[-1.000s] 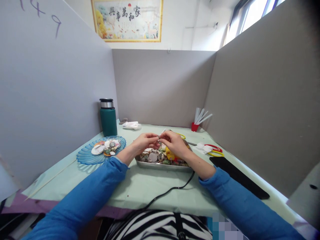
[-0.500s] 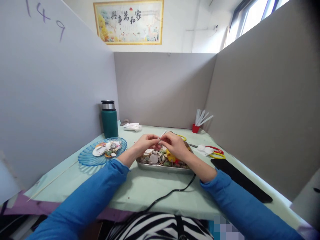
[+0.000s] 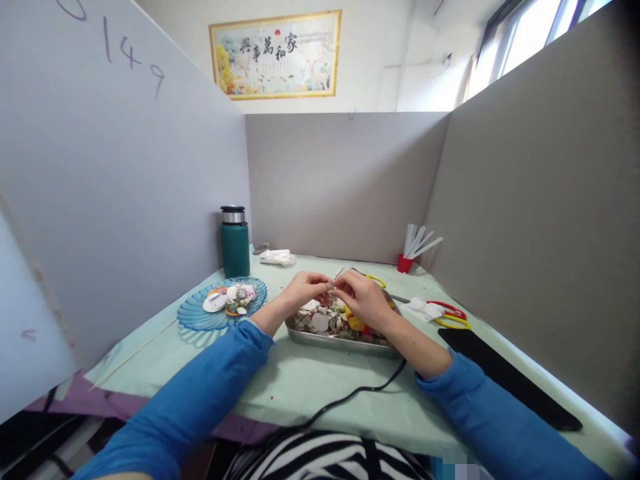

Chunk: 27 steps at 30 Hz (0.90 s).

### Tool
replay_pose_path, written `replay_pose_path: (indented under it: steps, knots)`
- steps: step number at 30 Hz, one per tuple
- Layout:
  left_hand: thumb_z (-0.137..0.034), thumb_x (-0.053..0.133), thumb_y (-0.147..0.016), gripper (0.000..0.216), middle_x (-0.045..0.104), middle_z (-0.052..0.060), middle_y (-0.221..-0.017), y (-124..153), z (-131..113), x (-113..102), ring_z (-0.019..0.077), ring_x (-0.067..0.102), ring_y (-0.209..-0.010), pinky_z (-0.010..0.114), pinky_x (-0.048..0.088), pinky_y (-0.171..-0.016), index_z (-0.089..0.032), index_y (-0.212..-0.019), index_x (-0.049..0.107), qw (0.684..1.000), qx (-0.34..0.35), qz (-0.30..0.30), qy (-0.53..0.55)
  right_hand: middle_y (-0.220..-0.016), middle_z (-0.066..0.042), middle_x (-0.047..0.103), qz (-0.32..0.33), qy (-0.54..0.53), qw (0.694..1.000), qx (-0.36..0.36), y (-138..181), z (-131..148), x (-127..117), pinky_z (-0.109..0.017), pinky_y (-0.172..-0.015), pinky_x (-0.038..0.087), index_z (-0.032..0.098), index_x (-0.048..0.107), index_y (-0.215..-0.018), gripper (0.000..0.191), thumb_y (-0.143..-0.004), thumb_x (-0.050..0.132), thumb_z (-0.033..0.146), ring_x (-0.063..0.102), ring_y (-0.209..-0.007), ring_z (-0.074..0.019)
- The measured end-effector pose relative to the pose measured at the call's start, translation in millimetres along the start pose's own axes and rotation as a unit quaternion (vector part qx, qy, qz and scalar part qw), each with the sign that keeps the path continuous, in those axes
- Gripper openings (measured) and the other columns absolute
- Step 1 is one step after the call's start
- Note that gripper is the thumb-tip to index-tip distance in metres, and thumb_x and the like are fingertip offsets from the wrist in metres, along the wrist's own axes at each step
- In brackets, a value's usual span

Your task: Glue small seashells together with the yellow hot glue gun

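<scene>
Over a metal tray (image 3: 320,337) filled with several shells and pebbles, my left hand (image 3: 303,290) and my right hand (image 3: 364,298) meet fingertip to fingertip. Both hands are closed in a pinch on one small piece between them, too small to name. A thin pale stick pokes up from that pinch. A yellow tool (image 3: 353,320) lies in the tray under my right hand, with a black cord (image 3: 350,393) running from it toward me.
A blue glass plate (image 3: 197,319) with several shells sits left of the tray, a green flask (image 3: 235,242) behind it. Red-and-yellow scissors (image 3: 450,313), a red cup of white sticks (image 3: 406,262) and a black flat object (image 3: 505,377) lie right. Grey partitions enclose the desk.
The camera has turned a little to the left, so everything sits further right in the frame. Both hands keep the same pinch over the tray.
</scene>
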<state>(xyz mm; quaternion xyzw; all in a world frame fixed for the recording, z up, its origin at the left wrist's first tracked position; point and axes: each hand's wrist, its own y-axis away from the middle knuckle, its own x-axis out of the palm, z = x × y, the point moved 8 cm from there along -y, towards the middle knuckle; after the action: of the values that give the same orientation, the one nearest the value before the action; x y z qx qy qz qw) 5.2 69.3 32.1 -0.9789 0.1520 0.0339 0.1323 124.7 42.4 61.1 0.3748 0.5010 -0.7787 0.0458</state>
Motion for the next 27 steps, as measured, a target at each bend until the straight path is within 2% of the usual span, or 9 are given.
replay_pose_path:
  steps: [4, 6, 10, 12, 15, 17, 19, 24, 27]
  knots:
    - [-0.022, 0.072, -0.065, 0.023, 0.068, 0.005, -0.063, -5, -4, -20, 0.0122, 0.064, -0.058, 0.025, 0.053, -0.063, -0.009, -0.083, 0.069, 0.999, -0.02, -0.026, -0.02, -0.079, -0.002, 0.059, 0.001, -0.032, 0.999, 0.005, -1, -2, 1, -0.026, -0.06, 0.037, 0.02, 0.058, -0.084, 0.01, -0.083, 0.061, 0.03, 0.052, -0.063, -0.0134]
    - [-0.021, 0.075, -0.061, 0.027, 0.068, 0.005, -0.062, -7, -7, -43, 0.0135, 0.065, -0.057, 0.026, 0.054, -0.062, -0.009, -0.085, 0.07, 0.997, -0.036, -0.052, -0.054, -0.081, -0.002, 0.059, 0.001, -0.032, 0.999, 0.004, -1, -2, 1, -0.026, -0.06, 0.037, 0.02, 0.058, -0.084, 0.009, -0.084, 0.06, 0.029, 0.052, -0.063, -0.0132]
    - [-0.02, 0.078, -0.053, 0.025, 0.067, 0.005, -0.06, 2, -17, -105, 0.0167, 0.064, -0.054, 0.028, 0.053, -0.056, -0.012, -0.075, 0.069, 0.98, -0.057, -0.095, -0.168, -0.082, -0.002, 0.059, 0.011, -0.027, 0.999, -0.013, 0, 3, 3, -0.025, -0.062, 0.038, 0.019, 0.058, -0.083, 0.005, -0.085, 0.057, 0.024, 0.052, -0.064, -0.012]
    - [-0.021, 0.077, -0.053, 0.019, 0.067, 0.005, -0.058, 14, -22, -138, 0.0168, 0.064, -0.056, 0.025, 0.051, -0.056, -0.011, -0.067, 0.068, 0.954, -0.078, -0.137, -0.255, -0.081, -0.002, 0.058, 0.015, -0.024, 0.999, -0.023, 0, 6, 4, -0.024, -0.063, 0.038, 0.019, 0.058, -0.082, 0.005, -0.085, 0.056, 0.022, 0.052, -0.065, -0.012]
    - [-0.025, 0.073, -0.059, 0.02, 0.065, 0.003, -0.053, 34, -26, -172, 0.0154, 0.061, -0.051, 0.022, 0.047, -0.053, -0.012, -0.074, 0.071, 0.891, -0.138, -0.184, -0.391, -0.08, -0.003, 0.059, 0.02, -0.016, 0.999, -0.033, 0, 8, 4, -0.024, -0.064, 0.038, 0.018, 0.058, -0.081, 0.007, -0.086, 0.054, 0.022, 0.052, -0.067, -0.0129]
    - [-0.027, 0.069, -0.063, 0.021, 0.063, 0.002, -0.051, 43, -24, -181, 0.0149, 0.059, -0.046, 0.022, 0.043, -0.049, -0.013, -0.079, 0.073, 0.855, -0.174, -0.191, -0.451, -0.081, -0.004, 0.059, 0.021, -0.014, 0.999, -0.039, 0, 9, 4, -0.025, -0.065, 0.039, 0.018, 0.058, -0.081, 0.008, -0.087, 0.053, 0.022, 0.052, -0.069, -0.0135]
    - [-0.027, 0.066, -0.066, 0.021, 0.062, 0.002, -0.049, 45, -22, -182, 0.0149, 0.058, -0.044, 0.022, 0.041, -0.047, -0.014, -0.081, 0.074, 0.835, -0.184, -0.187, -0.484, -0.081, -0.004, 0.06, 0.021, -0.016, 0.999, -0.045, 0, 9, 4, -0.025, -0.065, 0.039, 0.018, 0.059, -0.082, 0.009, -0.087, 0.052, 0.022, 0.052, -0.069, -0.0137]
    - [-0.029, 0.059, -0.072, 0.026, 0.062, 0.002, -0.048, 40, -22, -177, 0.0158, 0.06, -0.048, 0.022, 0.04, -0.053, -0.014, -0.089, 0.073, 0.819, -0.161, -0.183, -0.519, -0.081, -0.004, 0.06, 0.028, -0.018, 0.999, -0.042, 1, 9, 6, -0.025, -0.065, 0.039, 0.018, 0.06, -0.083, 0.011, -0.087, 0.052, 0.023, 0.053, -0.069, -0.0134]
    - [-0.032, 0.057, -0.074, 0.027, 0.064, 0.002, -0.052, 39, -31, -165, 0.0155, 0.06, -0.052, 0.022, 0.04, -0.055, -0.014, -0.088, 0.072, 0.826, -0.127, -0.176, -0.52, -0.082, -0.004, 0.061, 0.031, -0.015, 0.999, -0.036, 0, 9, 3, -0.024, -0.065, 0.038, 0.018, 0.061, -0.083, 0.011, -0.087, 0.052, 0.023, 0.052, -0.069, -0.0132]
